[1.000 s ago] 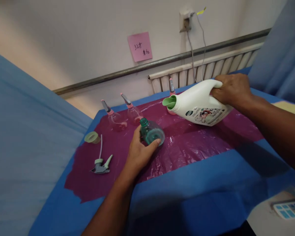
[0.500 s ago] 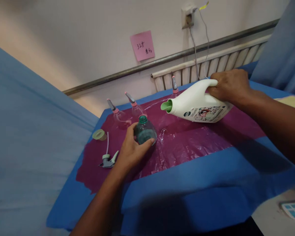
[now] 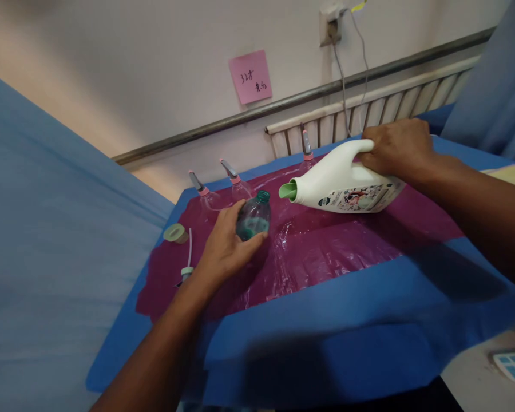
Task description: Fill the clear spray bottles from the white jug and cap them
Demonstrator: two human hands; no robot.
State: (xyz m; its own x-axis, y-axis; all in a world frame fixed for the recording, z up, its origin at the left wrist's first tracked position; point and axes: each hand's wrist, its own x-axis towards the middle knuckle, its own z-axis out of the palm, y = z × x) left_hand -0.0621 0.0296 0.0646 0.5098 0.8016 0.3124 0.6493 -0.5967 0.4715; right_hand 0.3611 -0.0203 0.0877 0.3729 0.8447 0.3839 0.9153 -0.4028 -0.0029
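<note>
My left hand (image 3: 227, 243) is wrapped round a clear green spray bottle (image 3: 256, 214) without its top, its neck tilted to the right and some liquid inside. By its handle, my right hand (image 3: 397, 146) grips a white detergent jug (image 3: 347, 180), tipped nearly level with its green spout (image 3: 288, 190) facing the bottle's mouth, a small gap between them. No stream of liquid is visible. A trigger sprayer head (image 3: 187, 272) with its tube lies left of my left hand, partly behind my forearm. The jug's pale green cap (image 3: 175, 233) rests near it.
Behind stand clear spray bottles with pink collars (image 3: 210, 197), (image 3: 240, 186) and another (image 3: 308, 160) behind the jug. A shiny purple plastic sheet (image 3: 309, 257) covers part of the blue table cover (image 3: 352, 297). A radiator (image 3: 386, 103) and blue curtains (image 3: 60, 229) border the table.
My left hand has tilted the green bottle toward the jug and raised it slightly. My forearm now covers more of the sprayer head. The jug has shifted only slightly left.
</note>
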